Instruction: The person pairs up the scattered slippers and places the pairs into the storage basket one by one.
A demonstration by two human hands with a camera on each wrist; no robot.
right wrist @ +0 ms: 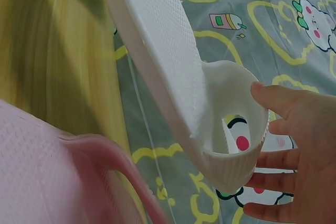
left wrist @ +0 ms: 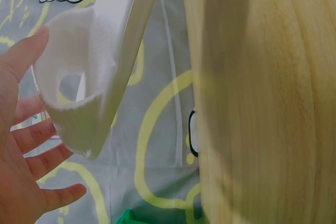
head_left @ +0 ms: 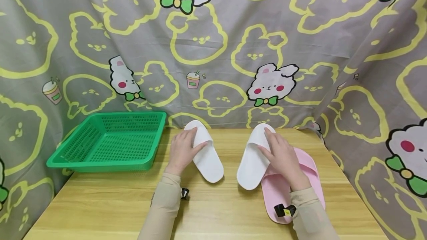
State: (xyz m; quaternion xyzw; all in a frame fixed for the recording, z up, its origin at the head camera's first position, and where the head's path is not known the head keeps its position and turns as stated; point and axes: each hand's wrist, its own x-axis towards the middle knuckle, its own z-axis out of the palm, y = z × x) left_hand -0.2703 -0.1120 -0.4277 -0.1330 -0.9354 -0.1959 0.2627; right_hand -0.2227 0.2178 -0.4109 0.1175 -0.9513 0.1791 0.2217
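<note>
My left hand grips 1 white slipper, my right hand its mate; neither is released yet, while 2 pink slippers already rest on the worktop.

White slippers partly behind the hands

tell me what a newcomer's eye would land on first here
Probably the two white slippers over the middle of the wooden table, one held by the left hand, the other by the right hand. Next might come the bright green basket at the left and the rabbit-patterned cloth filling the background. Pink footwear lies at the right.
</note>
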